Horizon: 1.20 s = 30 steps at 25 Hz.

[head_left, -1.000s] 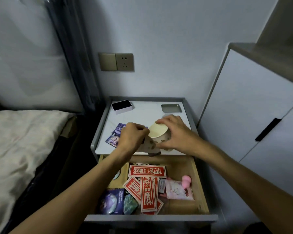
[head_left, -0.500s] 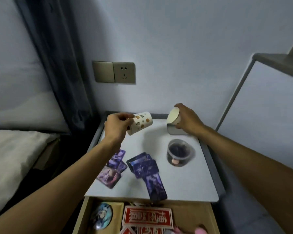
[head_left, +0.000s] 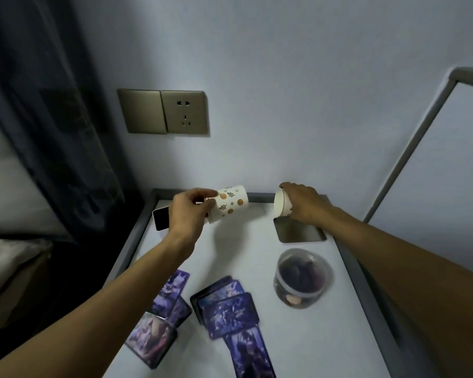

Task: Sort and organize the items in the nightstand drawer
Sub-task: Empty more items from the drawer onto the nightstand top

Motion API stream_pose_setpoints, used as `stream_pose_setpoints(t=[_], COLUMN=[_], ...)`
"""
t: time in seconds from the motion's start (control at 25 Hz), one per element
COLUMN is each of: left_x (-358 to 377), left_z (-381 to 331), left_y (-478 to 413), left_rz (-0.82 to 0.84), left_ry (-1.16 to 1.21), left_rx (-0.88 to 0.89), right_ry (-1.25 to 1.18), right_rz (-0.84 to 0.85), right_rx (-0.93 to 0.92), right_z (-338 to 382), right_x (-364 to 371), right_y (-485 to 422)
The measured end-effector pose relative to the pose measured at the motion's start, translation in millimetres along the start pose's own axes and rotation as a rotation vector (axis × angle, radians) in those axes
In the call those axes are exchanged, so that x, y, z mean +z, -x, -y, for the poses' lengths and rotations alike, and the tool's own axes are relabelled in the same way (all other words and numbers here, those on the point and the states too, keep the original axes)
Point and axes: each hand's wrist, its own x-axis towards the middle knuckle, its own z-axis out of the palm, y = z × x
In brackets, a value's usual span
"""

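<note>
**Two paper cups up top, one in each hand**

Head cam, only one view to go on. The left hand [head_left: 187, 211] had its fingers and thumb pinched round one end of a spotted paper cup [head_left: 231, 204]. It held the cup tipped sideways in the air above the back of the nightstand top [head_left: 257, 255]. The right hand [head_left: 303, 204] was curled over a plain white cup [head_left: 280, 207], also tilted, right at the back edge of a flat metal tin [head_left: 301, 233]. Couldn't tell if that cup was actually touching the tin.

Just in front of the tin sat a clear plastic tub [head_left: 302, 278] with dark bits inside. A loose fan of purple cards [head_left: 227, 306] lay nearer the front, and a few more cards [head_left: 170, 296] were partly under the left forearm. A small white box [head_left: 161, 218] with a dark top poked out behind the left hand, at the back left corner.

On the wall above was a brass-coloured socket plate [head_left: 185, 111], with a dark curtain [head_left: 52, 118] off to the left.
</note>
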Motion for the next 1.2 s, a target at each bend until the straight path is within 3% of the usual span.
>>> stream_pose_setpoints(t=[0.12,0.28,0.48,0.88,1.2], left_x=[-8.2,-33.5,-66.1,-76.0,-76.0], left_z=[-3.7,-11.3,3.4,32.4,38.8], left_y=[-7.7,-40.6,-75.4,-77.1,-73.2], left_rz=[-0.038,-0.176,-0.226,-0.221,-0.132], left_ry=[0.055,0.102,0.029,-0.337,-0.421], left_rx=[-0.027,-0.008,-0.004,0.106,0.014], right_ry=[-0.008,-0.174,-0.19,-0.154,-0.111], right_rz=[0.032,0.038,0.112,0.138,0.194], right_rx=[-0.048,-0.381,-0.564,-0.63,-0.611], right_z=[14.6,90.9,142.6,162.9,168.0], right_x=[0.5,-5.3,24.8,33.6,32.8], right_y=[-0.4,-5.9,-11.4,-7.3,-1.2])
